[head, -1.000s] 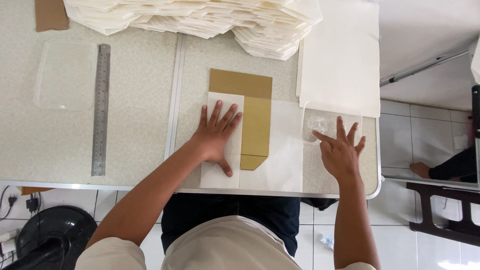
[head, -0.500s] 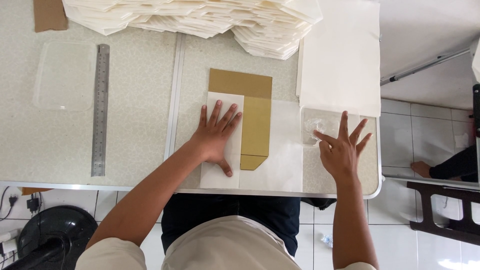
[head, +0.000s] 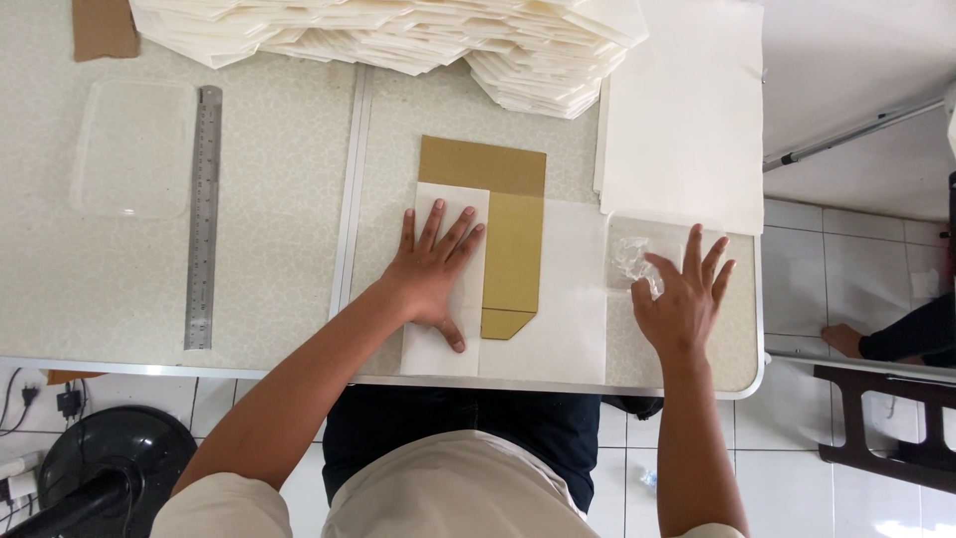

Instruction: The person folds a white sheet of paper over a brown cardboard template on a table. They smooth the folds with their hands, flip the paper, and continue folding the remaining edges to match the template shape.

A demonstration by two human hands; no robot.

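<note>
Left hand (head: 433, 274) flat, pressing folded white sheet (head: 443, 339) over brown card (head: 498, 214); right hand (head: 682, 299) open, fingers dipping into clear tray (head: 622, 234); right flap unfolded.

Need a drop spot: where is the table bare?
Bare: between ruler and table seam; front-left, below clear lid. Crowded: centre, left hand on paper over cardboard; back edge, paper stack; right hand at clear tray.

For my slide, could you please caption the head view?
Left hand presses white paper over a brown cardboard template; right hand reaches a clear plastic tray.
</note>
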